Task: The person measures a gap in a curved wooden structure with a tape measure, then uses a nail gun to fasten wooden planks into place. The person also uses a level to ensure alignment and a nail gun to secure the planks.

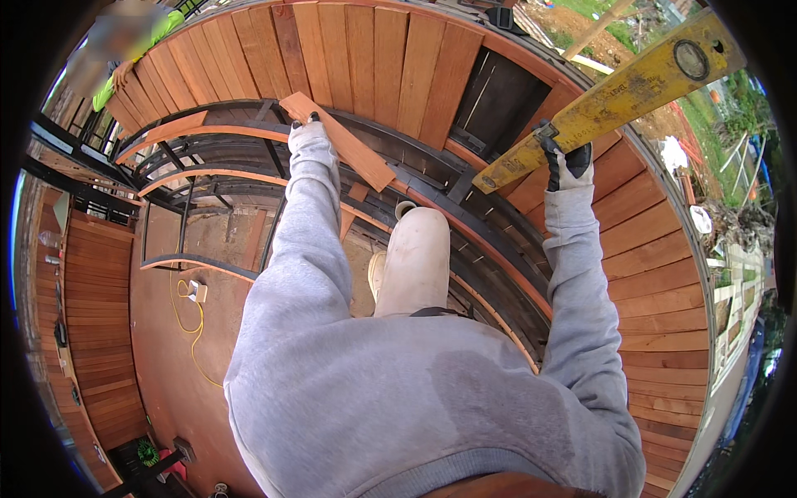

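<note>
My left hand (304, 129), in a dark glove, is closed on the upper end of a short reddish wood board (353, 151). The board lies slantwise over the dark curved metal frame (423, 184). My right hand (571, 164), also in a dark glove, grips a worn yellow spirit level (614, 98) by its lower edge. That level is tilted, its upper end rising to the right and its lower end beside a gap (496, 100) in the upright wood slats (374, 62). My bent knee (421, 257) is against the stepped frame.
Another person's bright green sleeve (166, 29) shows at the far left, with a hand (122, 76) on the slatted wall. A yellow cord (198, 336) runs over the brown floor (166, 365) to a white box (197, 291). Wood cladding (656, 307) curves round my right.
</note>
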Tool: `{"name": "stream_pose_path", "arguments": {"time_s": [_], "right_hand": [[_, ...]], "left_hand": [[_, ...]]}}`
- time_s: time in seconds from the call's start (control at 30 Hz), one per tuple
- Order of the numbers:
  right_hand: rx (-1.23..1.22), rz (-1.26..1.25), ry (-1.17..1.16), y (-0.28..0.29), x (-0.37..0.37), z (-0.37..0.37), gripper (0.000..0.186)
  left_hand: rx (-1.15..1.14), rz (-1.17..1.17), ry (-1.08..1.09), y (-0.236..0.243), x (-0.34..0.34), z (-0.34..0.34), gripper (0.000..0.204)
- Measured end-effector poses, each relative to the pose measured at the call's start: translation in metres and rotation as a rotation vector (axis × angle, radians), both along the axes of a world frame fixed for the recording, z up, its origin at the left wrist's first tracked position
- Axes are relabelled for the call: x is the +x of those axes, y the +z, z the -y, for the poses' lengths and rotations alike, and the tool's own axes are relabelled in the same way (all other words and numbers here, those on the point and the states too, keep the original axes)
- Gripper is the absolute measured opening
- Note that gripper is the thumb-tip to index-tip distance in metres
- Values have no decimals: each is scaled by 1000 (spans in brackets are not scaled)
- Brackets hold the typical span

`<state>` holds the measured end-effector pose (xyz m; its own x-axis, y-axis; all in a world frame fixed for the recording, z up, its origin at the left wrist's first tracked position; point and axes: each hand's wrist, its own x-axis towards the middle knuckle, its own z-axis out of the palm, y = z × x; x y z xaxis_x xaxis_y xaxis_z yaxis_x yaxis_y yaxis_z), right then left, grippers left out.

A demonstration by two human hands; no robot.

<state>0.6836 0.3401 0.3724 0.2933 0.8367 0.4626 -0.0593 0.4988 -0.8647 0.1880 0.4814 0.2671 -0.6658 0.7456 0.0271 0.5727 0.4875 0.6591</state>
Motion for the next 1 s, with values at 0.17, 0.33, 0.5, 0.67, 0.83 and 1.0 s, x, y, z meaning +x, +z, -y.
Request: {"name": "stream_pose_path", "arguments": {"time_s": [0.17, 0.33, 0.5, 0.67, 0.83, 1.0], "right_hand": [[15, -56, 140, 12, -7, 11, 51], [60, -80, 171, 23, -9, 17, 50], [36, -57, 71, 14, 0, 10, 45], [-51, 130, 52, 39, -17, 1, 39], [-94, 447, -89, 69, -39, -40, 41], [-118, 783, -213, 115, -6, -63, 41]], "left_hand": [[-448, -668, -420, 15, 14, -8, 38], [-451, -332, -239, -17, 5, -16, 42], [-41, -119, 92, -16, 15, 3, 54], [487, -20, -352, 36, 103, 53, 51], [409, 157, -1098, 28, 244, 100, 77], [214, 319, -1042, 55, 301, 102, 72]]}}
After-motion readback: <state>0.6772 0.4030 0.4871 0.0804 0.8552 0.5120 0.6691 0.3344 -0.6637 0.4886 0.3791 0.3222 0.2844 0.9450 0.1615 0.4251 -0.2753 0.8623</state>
